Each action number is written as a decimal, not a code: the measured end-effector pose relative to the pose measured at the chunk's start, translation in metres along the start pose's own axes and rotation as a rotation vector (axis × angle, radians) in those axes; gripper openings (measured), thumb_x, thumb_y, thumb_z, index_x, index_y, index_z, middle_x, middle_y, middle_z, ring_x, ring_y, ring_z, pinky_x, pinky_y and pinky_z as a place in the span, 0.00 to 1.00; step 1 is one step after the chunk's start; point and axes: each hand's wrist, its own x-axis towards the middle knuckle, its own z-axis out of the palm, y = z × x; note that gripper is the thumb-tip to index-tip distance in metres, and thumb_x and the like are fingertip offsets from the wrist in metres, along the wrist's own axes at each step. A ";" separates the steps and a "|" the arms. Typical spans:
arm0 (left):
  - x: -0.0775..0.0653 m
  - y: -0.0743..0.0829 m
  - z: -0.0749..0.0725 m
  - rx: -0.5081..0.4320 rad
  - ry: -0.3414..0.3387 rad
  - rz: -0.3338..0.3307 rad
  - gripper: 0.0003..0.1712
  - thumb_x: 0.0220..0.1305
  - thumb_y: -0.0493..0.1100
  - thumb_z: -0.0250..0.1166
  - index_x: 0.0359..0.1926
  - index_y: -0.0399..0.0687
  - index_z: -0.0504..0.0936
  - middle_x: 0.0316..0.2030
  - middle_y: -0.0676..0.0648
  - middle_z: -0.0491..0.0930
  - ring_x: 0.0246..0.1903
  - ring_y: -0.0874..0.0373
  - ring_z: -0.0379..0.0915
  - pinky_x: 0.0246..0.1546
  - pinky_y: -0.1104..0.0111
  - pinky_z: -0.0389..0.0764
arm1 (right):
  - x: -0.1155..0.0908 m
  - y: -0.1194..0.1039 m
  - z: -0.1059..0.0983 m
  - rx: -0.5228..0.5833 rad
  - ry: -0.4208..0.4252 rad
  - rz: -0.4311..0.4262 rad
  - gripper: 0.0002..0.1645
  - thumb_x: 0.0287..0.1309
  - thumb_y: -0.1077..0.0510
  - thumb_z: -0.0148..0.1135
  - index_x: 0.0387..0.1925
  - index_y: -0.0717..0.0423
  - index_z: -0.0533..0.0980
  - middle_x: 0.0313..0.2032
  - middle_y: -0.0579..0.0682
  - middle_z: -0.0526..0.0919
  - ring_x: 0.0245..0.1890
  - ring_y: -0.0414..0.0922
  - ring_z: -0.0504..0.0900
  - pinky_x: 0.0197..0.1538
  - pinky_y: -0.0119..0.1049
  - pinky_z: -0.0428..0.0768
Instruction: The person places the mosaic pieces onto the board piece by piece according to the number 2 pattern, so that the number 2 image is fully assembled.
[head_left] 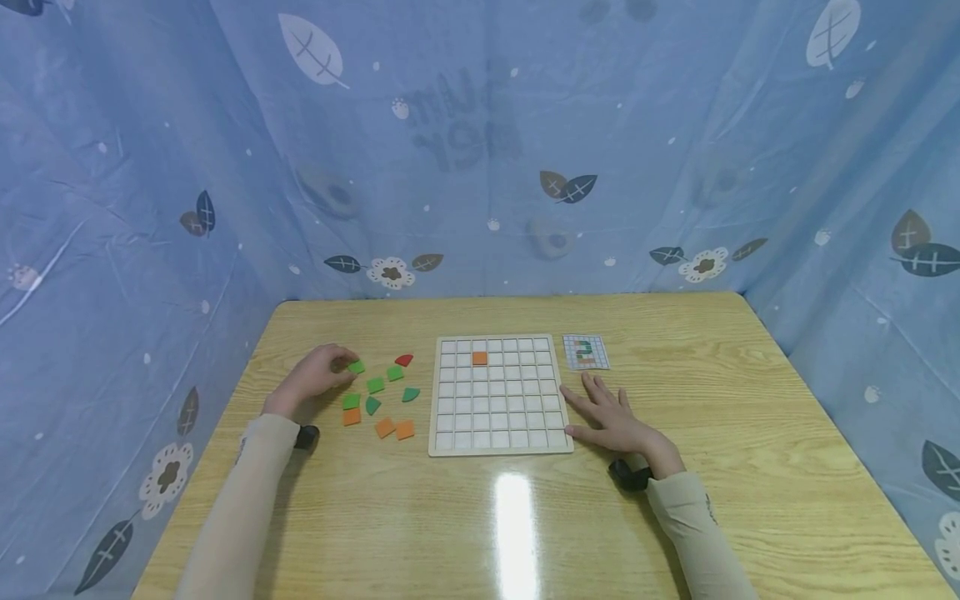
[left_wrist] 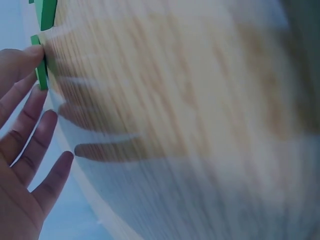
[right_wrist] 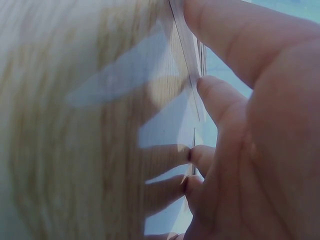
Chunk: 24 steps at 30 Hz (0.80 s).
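Observation:
At the left of the table, my left hand has thumb and fingertips at a light green square tile. In the left wrist view this tile is pinched between thumb and finger, the other fingers spread apart. A white grid board lies in the middle, with one orange square tile in an upper cell. My right hand lies spread at the board's right side, thumb and index finger at its edge. The right wrist view shows its fingers extended against the surface.
Loose tiles lie left of the board: light green squares, dark green quarter-rounds, a red quarter-round and orange squares. A small printed pattern card lies beyond my right hand. Blue patterned curtain surrounds the wooden table.

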 end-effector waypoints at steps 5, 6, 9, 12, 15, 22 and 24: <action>0.000 0.002 -0.001 -0.013 0.004 -0.003 0.21 0.59 0.40 0.64 0.52 0.36 0.76 0.49 0.37 0.77 0.50 0.42 0.71 0.52 0.50 0.70 | 0.000 -0.001 -0.001 -0.002 -0.004 0.001 0.41 0.62 0.44 0.54 0.71 0.49 0.51 0.71 0.64 0.35 0.69 0.64 0.30 0.60 0.67 0.24; 0.001 0.003 -0.001 -0.015 0.005 -0.010 0.21 0.58 0.40 0.65 0.52 0.37 0.77 0.49 0.38 0.77 0.50 0.42 0.71 0.52 0.51 0.71 | 0.001 -0.001 -0.002 -0.005 -0.004 0.002 0.41 0.62 0.44 0.54 0.71 0.49 0.51 0.71 0.64 0.35 0.69 0.64 0.30 0.60 0.68 0.25; 0.002 0.003 -0.002 -0.013 0.002 -0.006 0.20 0.59 0.40 0.64 0.52 0.37 0.77 0.48 0.38 0.77 0.49 0.43 0.71 0.51 0.51 0.71 | 0.001 0.000 -0.002 -0.006 -0.005 0.001 0.41 0.62 0.43 0.54 0.71 0.48 0.51 0.71 0.65 0.35 0.69 0.64 0.30 0.60 0.68 0.25; 0.003 0.004 -0.003 -0.012 -0.003 -0.005 0.20 0.59 0.41 0.64 0.52 0.38 0.77 0.48 0.39 0.77 0.48 0.44 0.72 0.50 0.51 0.72 | 0.002 -0.001 -0.002 -0.008 -0.003 0.001 0.41 0.62 0.43 0.54 0.71 0.48 0.51 0.71 0.65 0.36 0.69 0.65 0.30 0.60 0.68 0.25; 0.005 0.006 -0.003 -0.013 -0.001 -0.007 0.20 0.59 0.41 0.64 0.52 0.39 0.77 0.47 0.40 0.77 0.47 0.44 0.73 0.49 0.52 0.73 | 0.001 -0.001 -0.002 -0.020 -0.001 -0.002 0.41 0.62 0.43 0.54 0.71 0.48 0.51 0.70 0.65 0.36 0.69 0.65 0.31 0.60 0.68 0.25; 0.010 0.019 -0.003 -0.032 0.005 0.006 0.20 0.60 0.41 0.64 0.53 0.41 0.77 0.48 0.41 0.77 0.48 0.46 0.71 0.48 0.52 0.72 | -0.002 -0.004 -0.002 0.003 0.019 -0.016 0.40 0.62 0.46 0.55 0.70 0.52 0.52 0.70 0.68 0.38 0.68 0.67 0.31 0.59 0.69 0.25; 0.012 0.023 -0.003 -0.034 0.011 0.004 0.19 0.59 0.41 0.64 0.52 0.42 0.77 0.47 0.43 0.77 0.47 0.47 0.71 0.48 0.52 0.72 | -0.003 -0.005 -0.001 0.003 0.028 -0.025 0.40 0.62 0.47 0.55 0.70 0.53 0.53 0.69 0.69 0.38 0.68 0.68 0.32 0.58 0.70 0.26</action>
